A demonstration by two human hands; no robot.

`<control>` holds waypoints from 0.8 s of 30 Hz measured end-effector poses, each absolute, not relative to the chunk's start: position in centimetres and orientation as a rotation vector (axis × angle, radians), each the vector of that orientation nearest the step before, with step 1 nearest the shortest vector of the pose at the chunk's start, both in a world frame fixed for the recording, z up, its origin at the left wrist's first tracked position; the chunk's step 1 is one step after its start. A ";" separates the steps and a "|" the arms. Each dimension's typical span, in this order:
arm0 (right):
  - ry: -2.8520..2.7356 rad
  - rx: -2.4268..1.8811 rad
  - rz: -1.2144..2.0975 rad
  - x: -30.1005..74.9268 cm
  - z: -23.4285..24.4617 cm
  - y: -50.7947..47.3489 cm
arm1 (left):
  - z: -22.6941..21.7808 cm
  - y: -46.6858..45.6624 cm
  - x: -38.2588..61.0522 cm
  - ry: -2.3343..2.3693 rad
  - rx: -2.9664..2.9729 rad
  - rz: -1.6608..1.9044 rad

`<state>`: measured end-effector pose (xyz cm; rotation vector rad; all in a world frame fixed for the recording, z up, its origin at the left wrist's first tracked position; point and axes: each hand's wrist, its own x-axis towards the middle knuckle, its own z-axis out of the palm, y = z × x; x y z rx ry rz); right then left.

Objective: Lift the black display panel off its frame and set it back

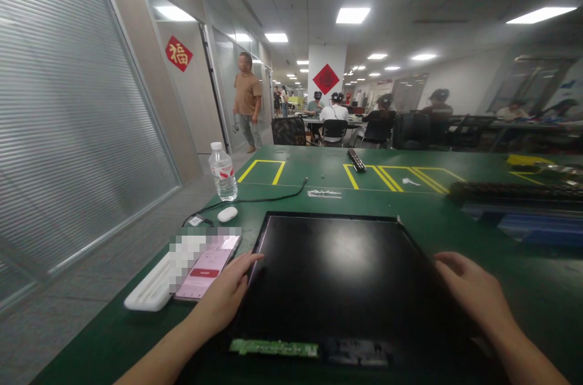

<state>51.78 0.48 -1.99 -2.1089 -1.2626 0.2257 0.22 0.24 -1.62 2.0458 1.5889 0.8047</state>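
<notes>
Screen (337,275) flat at desk (455,227) near edge; left hand (225,297) and right hand (473,294) rest on its side edges, fingers (250,259) open, gripping nothing.

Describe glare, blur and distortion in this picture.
Head view: ceiling lights leave soft white glare on the black panel; the right hand and the table near it are blurred; the wide lens stretches the left wall; part of the phone is pixelated.

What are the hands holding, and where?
Both touch the black panel: left hand on its left edge, right hand on its right edge. Whether they grip it cannot be told.
</notes>
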 end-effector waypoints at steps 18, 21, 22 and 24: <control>-1.250 -2.063 0.364 52.9 -4.4 0.7 | -2.0 -0.2 1.6 1.308 1.037 1.122; -1.242 -2.036 0.363 53.0 -4.8 0.7 | -2.5 0.1 1.4 1.345 1.014 1.246; -1.245 -2.024 0.358 52.9 -4.8 0.7 | -2.4 0.2 1.4 1.359 1.008 1.278; -1.255 -2.010 0.347 52.9 -4.9 0.7 | -2.2 0.2 1.2 1.382 0.985 1.297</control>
